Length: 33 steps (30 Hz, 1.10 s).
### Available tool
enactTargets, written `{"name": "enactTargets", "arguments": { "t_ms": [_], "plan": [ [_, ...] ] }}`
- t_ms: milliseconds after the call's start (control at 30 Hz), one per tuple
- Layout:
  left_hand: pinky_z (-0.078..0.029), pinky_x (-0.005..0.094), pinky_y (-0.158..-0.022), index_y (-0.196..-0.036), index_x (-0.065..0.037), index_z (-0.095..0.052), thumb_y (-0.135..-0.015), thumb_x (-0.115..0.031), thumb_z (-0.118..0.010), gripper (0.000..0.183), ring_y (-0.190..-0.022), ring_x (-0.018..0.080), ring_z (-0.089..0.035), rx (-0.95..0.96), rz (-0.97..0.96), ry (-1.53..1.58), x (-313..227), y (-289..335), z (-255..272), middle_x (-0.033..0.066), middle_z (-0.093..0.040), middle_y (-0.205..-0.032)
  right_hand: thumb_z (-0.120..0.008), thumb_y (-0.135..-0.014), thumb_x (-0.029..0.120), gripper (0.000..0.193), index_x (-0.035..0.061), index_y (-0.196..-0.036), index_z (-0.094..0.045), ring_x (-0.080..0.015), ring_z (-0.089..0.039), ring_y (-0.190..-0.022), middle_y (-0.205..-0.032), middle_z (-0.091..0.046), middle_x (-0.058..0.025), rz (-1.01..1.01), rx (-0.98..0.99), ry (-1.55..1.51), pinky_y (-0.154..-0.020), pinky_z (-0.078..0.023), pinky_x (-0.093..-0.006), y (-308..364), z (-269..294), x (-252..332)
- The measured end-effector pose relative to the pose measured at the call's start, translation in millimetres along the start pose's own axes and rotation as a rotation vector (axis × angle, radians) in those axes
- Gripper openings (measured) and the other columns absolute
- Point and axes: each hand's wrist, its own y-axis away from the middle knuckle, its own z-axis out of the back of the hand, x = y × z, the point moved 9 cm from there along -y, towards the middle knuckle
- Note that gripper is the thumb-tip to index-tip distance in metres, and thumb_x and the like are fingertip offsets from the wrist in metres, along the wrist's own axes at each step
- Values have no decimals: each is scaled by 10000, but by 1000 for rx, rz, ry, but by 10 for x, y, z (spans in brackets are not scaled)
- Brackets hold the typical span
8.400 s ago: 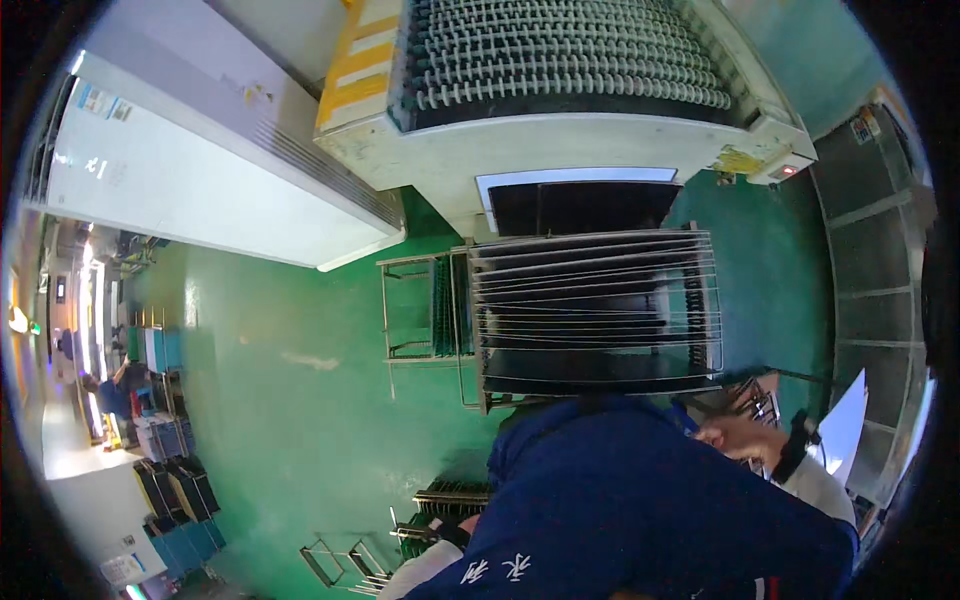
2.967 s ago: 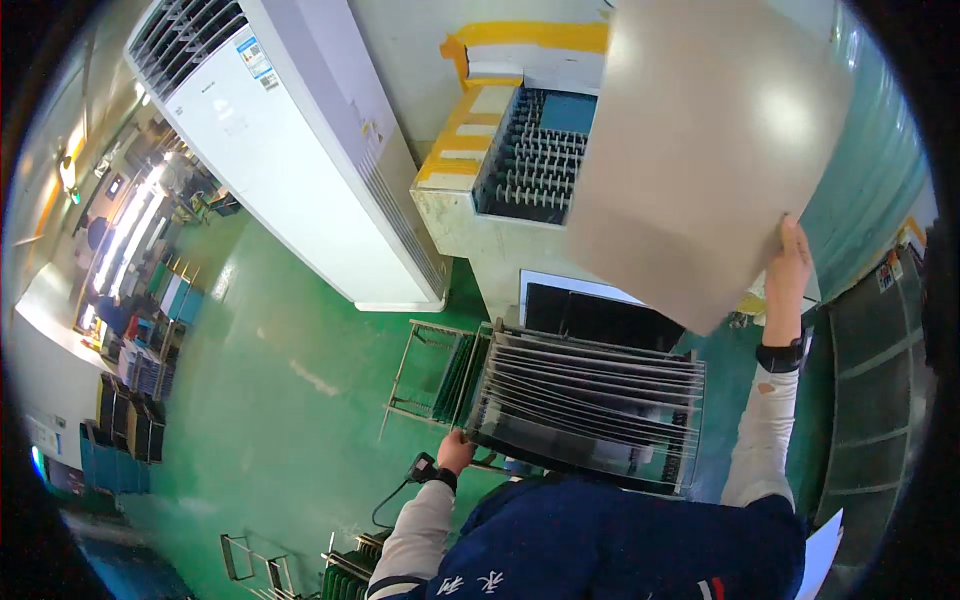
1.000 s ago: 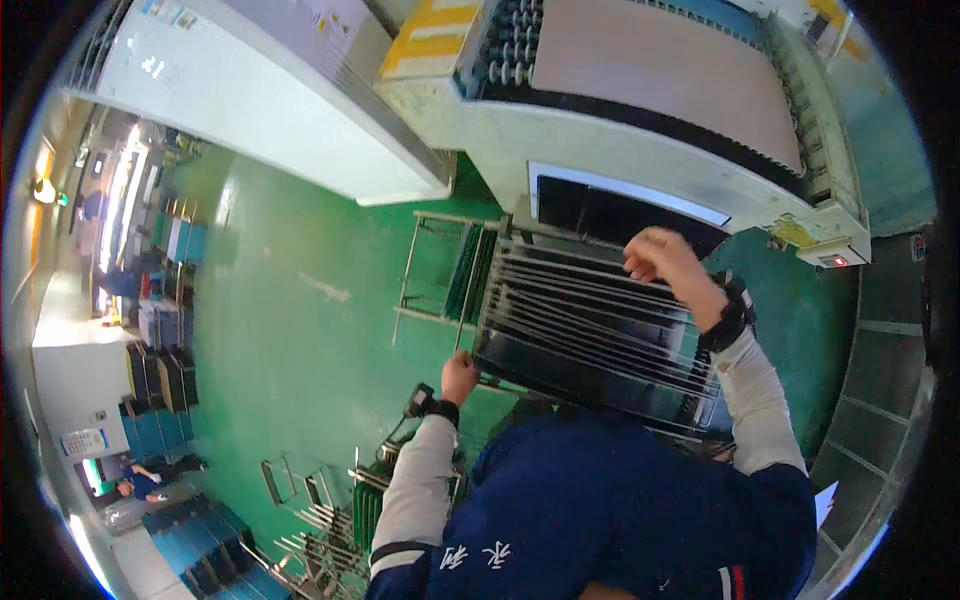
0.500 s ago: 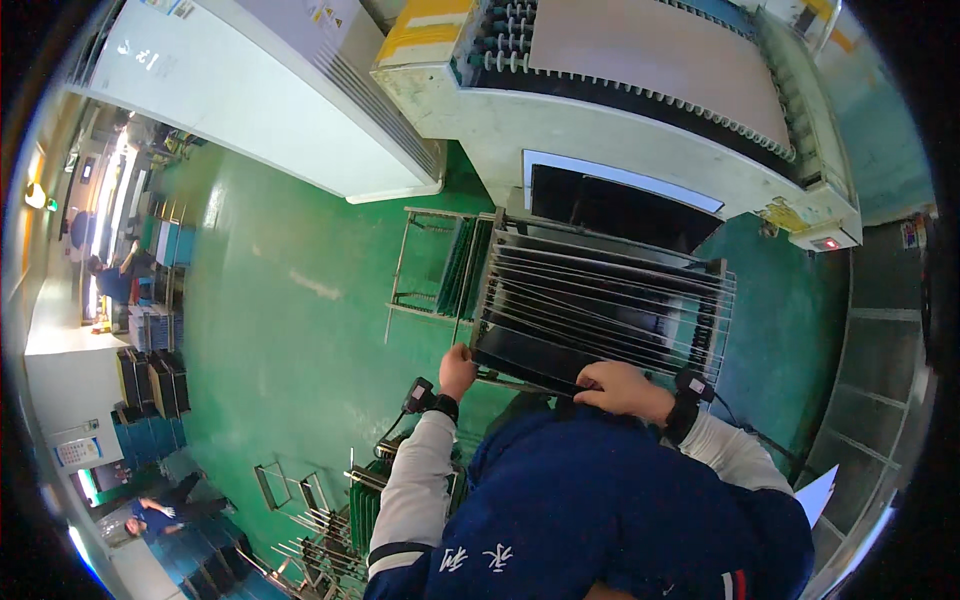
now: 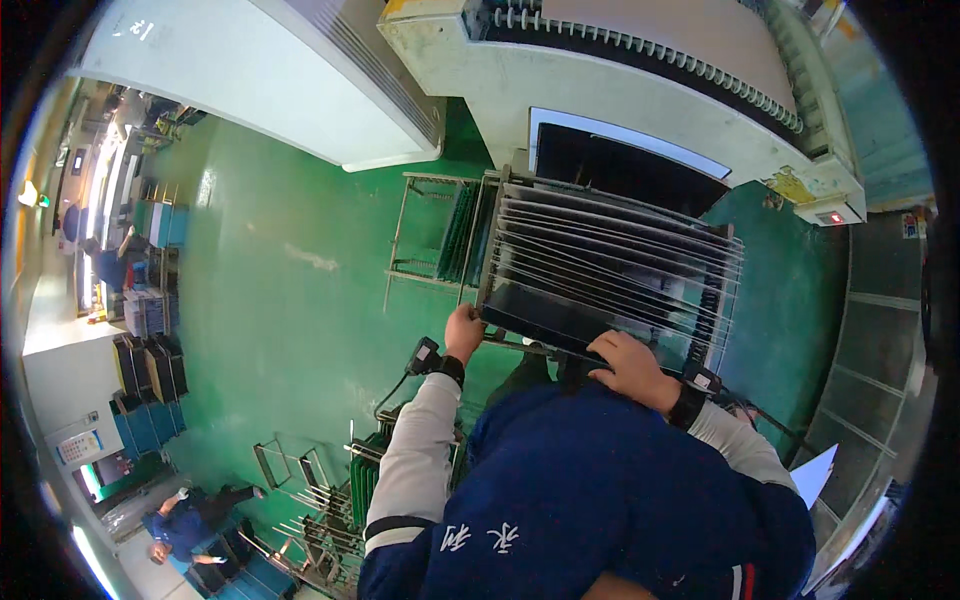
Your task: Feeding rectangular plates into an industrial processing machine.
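Observation:
Both my hands are at a dark, glossy flat panel (image 5: 550, 318) on the near side of a metal rack (image 5: 487, 250). My left hand (image 5: 463, 333) closes its fingers at the panel's left corner. My right hand (image 5: 634, 370) grips the near edge, curled fingers over the top and thumb on the near side; the underside of this grip is hidden. Beyond the panel, several thin dark sheets (image 5: 620, 222) stand in the rack, separated by narrow rods.
A pale machine (image 5: 640, 95) with a roller conveyor stands beyond the rack. Left of the rack is a smaller frame with green boards (image 5: 458, 235). More racked boards (image 5: 365, 470) stand by my left arm. A white cabinet (image 5: 270, 80) is at far left; a co-worker (image 5: 190, 525) is at lower left.
The whole view has shifted, so rack, panel and hands appear higher. My right hand's fingers and thumb are farther apart over the panel's edge. The co-worker at lower left has changed posture.

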Motion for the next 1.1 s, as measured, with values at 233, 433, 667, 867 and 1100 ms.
{"name": "enactTargets", "arguments": {
  "t_ms": [233, 433, 667, 867, 1100],
  "plan": [
    [-469, 490, -651, -783, -20, -569, -753, -140, -629, 138, -761, 436, -613, -11, -43, 67, -177, 71, 86, 224, -627, -761, -768, -734, 234, 389, 49, -1059, -660, -332, -570, -1050, -1158, -603, -129, -23, -40, 221, -888, -501, -437, 197, -227, -162],
    [-473, 474, -634, -773, -24, -571, -727, -179, -697, 205, -740, 410, -622, 36, 35, 52, -245, 99, 108, 199, -637, -748, -722, -745, 195, 228, 58, -926, -694, -333, -578, -1012, -1106, -609, -135, -154, 28, 388, -850, -505, -444, 318, -480, -502],
    [-481, 470, -647, -784, -25, -589, -743, -238, -729, 259, -760, 411, -626, 56, 44, 47, -165, 28, 41, 200, -648, -779, -637, -738, 115, 140, 55, -844, -705, -324, -580, -1005, -1056, -618, -119, -208, -67, 436, -819, -500, -458, 333, -518, -677],
    [-489, 483, -675, -798, -11, -607, -743, -243, -728, 267, -774, 426, -630, 11, 1, 68, 64, -11, 12, 216, -654, -790, -646, -726, 151, 141, 68, -816, -717, -314, -599, -983, -992, -628, -110, -175, -3, 505, -812, -510, -448, 271, -596, -679],
    [-505, 499, -717, -876, -19, -634, -770, -236, -640, 242, -819, 428, -645, 62, 11, 118, -68, 83, -1, 240, -657, -829, -676, -696, 165, 143, 82, -793, -741, -302, -613, -952, -916, -627, -91, -228, 76, 595, -789, -513, -431, 343, -536, -815]
  ]
}}
